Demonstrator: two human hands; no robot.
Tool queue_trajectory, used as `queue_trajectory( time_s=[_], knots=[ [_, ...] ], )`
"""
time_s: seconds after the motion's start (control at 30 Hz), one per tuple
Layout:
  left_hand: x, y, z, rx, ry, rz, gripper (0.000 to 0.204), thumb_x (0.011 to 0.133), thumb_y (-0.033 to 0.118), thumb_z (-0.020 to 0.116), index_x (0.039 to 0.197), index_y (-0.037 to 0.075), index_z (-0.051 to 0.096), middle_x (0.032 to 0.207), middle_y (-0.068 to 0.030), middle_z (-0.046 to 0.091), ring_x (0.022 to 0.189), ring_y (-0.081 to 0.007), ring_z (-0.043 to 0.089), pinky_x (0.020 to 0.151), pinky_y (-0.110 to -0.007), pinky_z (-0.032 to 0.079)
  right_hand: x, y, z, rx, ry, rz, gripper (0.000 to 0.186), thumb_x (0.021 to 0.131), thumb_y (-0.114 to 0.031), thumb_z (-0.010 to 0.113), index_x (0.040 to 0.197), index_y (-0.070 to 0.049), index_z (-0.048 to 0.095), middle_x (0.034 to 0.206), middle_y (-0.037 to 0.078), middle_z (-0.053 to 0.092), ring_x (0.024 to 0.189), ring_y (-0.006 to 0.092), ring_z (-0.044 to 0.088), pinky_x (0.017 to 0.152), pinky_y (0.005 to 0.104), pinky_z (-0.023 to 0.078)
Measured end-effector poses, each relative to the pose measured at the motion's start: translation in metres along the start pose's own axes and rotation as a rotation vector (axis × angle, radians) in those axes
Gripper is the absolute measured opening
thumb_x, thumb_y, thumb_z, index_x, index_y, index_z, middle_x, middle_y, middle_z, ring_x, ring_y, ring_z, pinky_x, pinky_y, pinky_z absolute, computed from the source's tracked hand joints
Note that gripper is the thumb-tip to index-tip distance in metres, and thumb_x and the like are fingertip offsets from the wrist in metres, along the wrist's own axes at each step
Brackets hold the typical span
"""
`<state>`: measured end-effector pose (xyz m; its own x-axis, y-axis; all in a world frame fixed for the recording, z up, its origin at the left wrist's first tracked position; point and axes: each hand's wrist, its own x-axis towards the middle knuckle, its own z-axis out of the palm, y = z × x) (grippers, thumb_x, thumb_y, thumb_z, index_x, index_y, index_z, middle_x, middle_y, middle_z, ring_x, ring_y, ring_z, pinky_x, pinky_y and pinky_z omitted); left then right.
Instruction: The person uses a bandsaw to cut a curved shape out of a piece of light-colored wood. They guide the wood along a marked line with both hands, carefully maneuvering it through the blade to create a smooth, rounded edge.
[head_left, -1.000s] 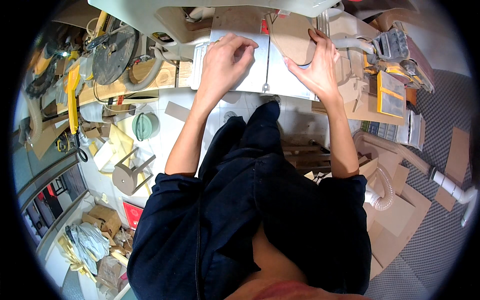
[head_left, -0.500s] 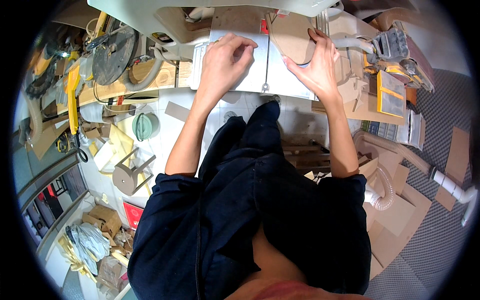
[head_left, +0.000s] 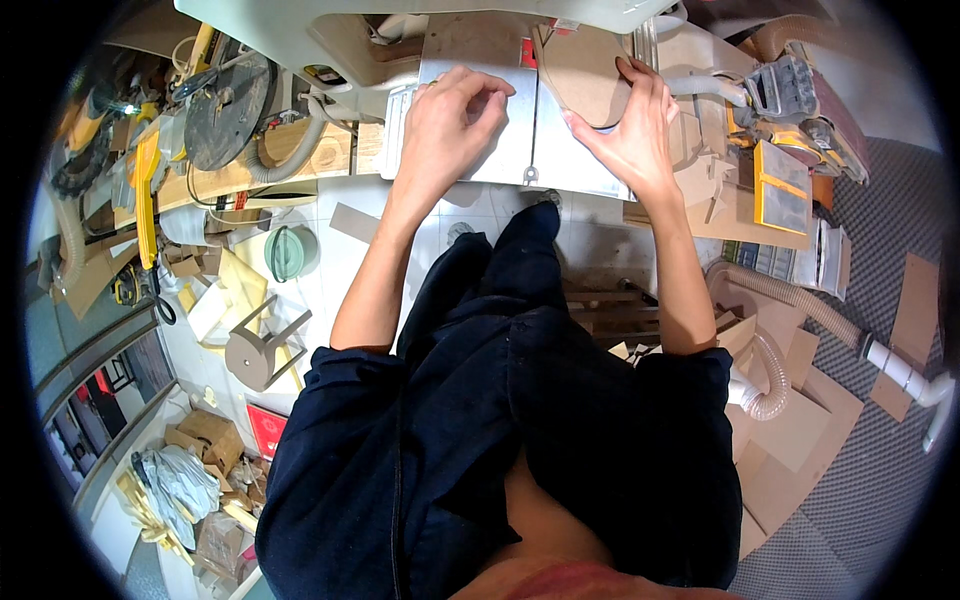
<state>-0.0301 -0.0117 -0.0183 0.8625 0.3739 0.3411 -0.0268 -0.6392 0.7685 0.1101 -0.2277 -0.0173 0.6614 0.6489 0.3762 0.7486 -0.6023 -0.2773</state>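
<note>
A metal machine table (head_left: 585,175) with a narrow slot lies in front of me, under the body of a pale machine (head_left: 270,30). On its right half rests a flat brown board (head_left: 585,75) with a curved left edge. My right hand (head_left: 640,135) spans the near end of the board, thumb at its left edge and fingers along its right side. To the left, my left hand (head_left: 455,115) rests on the table with curled fingers, thumb close to the index finger. Nothing shows in it, though its palm is mostly hidden. A small red patch (head_left: 528,53) sits between the hands.
A wooden bench (head_left: 335,150) with a hose (head_left: 295,150) and tools runs left. At right stand a belt sander (head_left: 790,95) and a yellow-framed case (head_left: 782,188). A stool (head_left: 255,358), a green bin (head_left: 288,253), board offcuts and a ribbed hose (head_left: 800,300) lie around my legs.
</note>
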Motion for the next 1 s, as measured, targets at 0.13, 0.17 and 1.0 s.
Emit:
queue_trajectory(
  time_s=[0.13,0.17,1.0],
  knots=[
    [0.0001,-0.0022,0.0008,-0.012,-0.007,-0.003,0.016,0.095,0.018,0.070,0.100,0.008,0.081,0.090,-0.0090,0.071,0.077,-0.0230,0.070,0.081,-0.037,0.050,0.0007,-0.0013,-0.0008,0.008,-0.022,0.026,0.103,0.076,-0.055,0.088,0.142,0.013,0.047,0.141,0.030,0.051,0.137,0.0405,0.044,0.119,0.0528,0.026],
    [0.0002,-0.0025,0.0007,-0.011,-0.006,-0.001,0.016,0.095,0.018,0.070,0.100,0.008,0.081,0.091,-0.0092,0.071,0.077,-0.0230,0.070,0.081,-0.037,0.051,0.0008,-0.0009,-0.0006,0.012,-0.019,0.020,0.103,0.076,-0.055,0.088,0.142,0.013,0.047,0.140,0.031,0.052,0.136,0.0406,0.045,0.119,0.0527,0.026],
    [0.0002,-0.0013,0.0000,0.001,-0.006,0.003,0.015,0.095,0.019,0.071,0.099,0.008,0.081,0.091,-0.0095,0.071,0.077,-0.0239,0.071,0.081,-0.037,0.052,0.0011,0.0038,0.0064,0.031,0.032,-0.016,0.105,0.076,-0.056,0.088,0.140,0.016,0.047,0.140,0.032,0.054,0.137,0.0428,0.047,0.118,0.0530,0.027]
  ],
)
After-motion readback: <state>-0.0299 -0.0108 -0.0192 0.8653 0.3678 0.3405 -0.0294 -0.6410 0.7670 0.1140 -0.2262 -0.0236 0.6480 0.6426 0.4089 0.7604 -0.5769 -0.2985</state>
